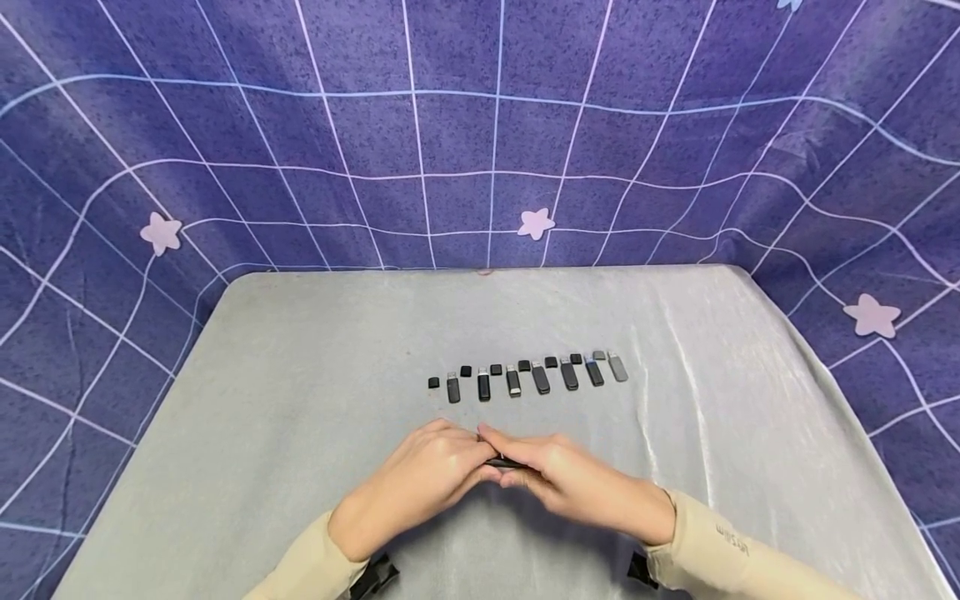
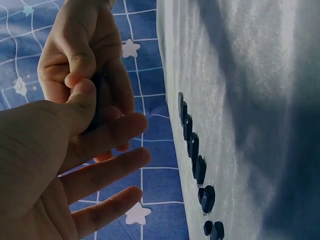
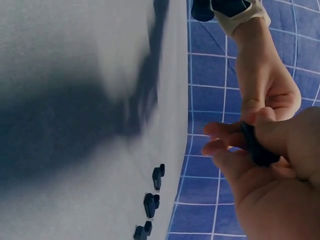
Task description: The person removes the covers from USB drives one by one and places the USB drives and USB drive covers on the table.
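Note:
Above the near part of the table, both hands meet at a small black USB flash drive [image 1: 506,462], mostly covered by fingers. My left hand [image 1: 427,471] pinches one end between thumb and forefinger; its other fingers stand out straight in the left wrist view. The other end is gripped by my right hand [image 1: 573,483], with the thumb along the drive [image 3: 257,147]. Beyond the hands lies a row of several USB flash drives [image 1: 541,379], plugs pointing away. Small loose caps [image 1: 467,371] sit beside their plug ends. Most are black; the rightmost drive [image 1: 617,367] is grey.
A pale grey cloth [image 1: 300,375] covers the table, with creases on the right. Purple-blue grid fabric [image 1: 457,133] with stars hangs round the back and sides. A black strap piece [image 1: 373,577] shows under the left sleeve, another [image 1: 642,570] by the right.

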`<act>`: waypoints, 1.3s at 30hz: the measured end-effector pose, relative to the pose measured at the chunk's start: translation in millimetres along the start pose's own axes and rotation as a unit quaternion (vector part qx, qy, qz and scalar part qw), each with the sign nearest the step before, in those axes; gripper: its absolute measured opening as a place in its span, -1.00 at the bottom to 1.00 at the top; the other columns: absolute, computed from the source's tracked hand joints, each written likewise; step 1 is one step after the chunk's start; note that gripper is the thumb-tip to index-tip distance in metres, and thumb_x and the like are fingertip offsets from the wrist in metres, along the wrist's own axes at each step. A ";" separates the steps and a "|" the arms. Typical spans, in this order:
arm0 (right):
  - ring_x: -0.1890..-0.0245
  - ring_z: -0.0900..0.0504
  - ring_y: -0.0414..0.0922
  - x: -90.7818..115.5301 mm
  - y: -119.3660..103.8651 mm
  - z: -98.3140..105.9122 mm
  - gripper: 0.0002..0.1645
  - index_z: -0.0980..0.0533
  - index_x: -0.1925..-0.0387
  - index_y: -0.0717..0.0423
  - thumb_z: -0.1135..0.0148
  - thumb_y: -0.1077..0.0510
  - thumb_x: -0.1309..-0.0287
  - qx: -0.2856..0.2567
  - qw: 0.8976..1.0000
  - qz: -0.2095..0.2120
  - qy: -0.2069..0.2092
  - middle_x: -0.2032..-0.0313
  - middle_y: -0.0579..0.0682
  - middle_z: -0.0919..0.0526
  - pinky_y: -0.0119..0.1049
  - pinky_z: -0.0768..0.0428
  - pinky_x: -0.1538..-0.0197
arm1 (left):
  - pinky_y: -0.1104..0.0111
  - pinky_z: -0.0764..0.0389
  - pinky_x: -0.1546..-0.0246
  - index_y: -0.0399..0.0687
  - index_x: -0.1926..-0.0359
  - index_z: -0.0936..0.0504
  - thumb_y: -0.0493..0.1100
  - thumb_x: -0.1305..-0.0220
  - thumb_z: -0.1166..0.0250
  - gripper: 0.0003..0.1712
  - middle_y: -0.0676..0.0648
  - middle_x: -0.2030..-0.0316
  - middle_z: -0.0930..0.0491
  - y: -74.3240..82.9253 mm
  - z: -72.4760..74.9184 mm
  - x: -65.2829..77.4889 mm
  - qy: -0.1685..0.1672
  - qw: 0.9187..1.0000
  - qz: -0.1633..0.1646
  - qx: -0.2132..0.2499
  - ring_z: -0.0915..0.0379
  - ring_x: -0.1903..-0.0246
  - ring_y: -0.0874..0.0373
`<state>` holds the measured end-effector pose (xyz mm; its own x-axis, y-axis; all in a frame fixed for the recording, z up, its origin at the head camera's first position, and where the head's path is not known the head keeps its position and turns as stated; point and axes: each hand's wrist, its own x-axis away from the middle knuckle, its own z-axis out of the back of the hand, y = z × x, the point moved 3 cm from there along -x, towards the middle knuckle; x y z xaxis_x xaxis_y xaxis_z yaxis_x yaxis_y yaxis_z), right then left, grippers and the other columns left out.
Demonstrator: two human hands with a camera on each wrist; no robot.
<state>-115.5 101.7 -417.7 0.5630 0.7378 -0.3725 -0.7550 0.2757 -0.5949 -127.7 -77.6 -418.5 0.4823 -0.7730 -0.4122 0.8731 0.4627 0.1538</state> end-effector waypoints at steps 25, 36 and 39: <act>-0.20 -0.42 -0.20 7.5 -21.8 2.9 -0.40 -0.17 -0.39 0.31 -0.03 0.26 -0.40 0.039 0.995 0.030 -0.091 -0.30 0.15 -0.38 -0.48 -0.44 -0.17 | 0.34 -0.56 0.11 0.08 0.23 -0.68 0.08 -0.40 -0.16 -0.74 0.18 0.27 -0.73 13.4 10.8 11.2 0.004 0.997 -0.081 -0.016 -0.58 0.12 0.29; -0.23 -0.40 -0.16 -6.9 -18.6 -3.2 -0.43 -0.19 -0.40 0.23 0.00 0.22 -0.43 0.043 0.993 0.029 -0.102 -0.32 0.18 -0.35 -0.46 -0.40 -0.21 | 0.35 -0.56 0.11 0.09 0.25 -0.68 0.09 -0.39 -0.19 -0.75 0.18 0.26 -0.71 1.3 13.5 21.5 -0.013 0.998 -0.055 -0.014 -0.57 0.14 0.32; -0.24 -0.37 -0.21 -10.7 -17.5 -8.1 -0.42 -0.15 -0.43 0.20 0.03 0.21 -0.45 0.045 0.991 0.024 -0.127 -0.34 0.12 -0.34 -0.48 -0.39 -0.22 | 0.35 -0.55 0.17 0.09 0.24 -0.68 0.06 -0.38 -0.19 -0.77 0.17 0.26 -0.71 -0.5 13.8 26.7 -0.017 0.998 -0.057 -0.009 -0.57 0.17 0.33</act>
<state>-105.5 84.0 -409.1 0.4325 0.8790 -0.2009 -0.8115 0.2824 -0.5116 -114.3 -104.4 -417.2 0.3822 -0.8355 -0.3947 0.9212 0.3780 0.0920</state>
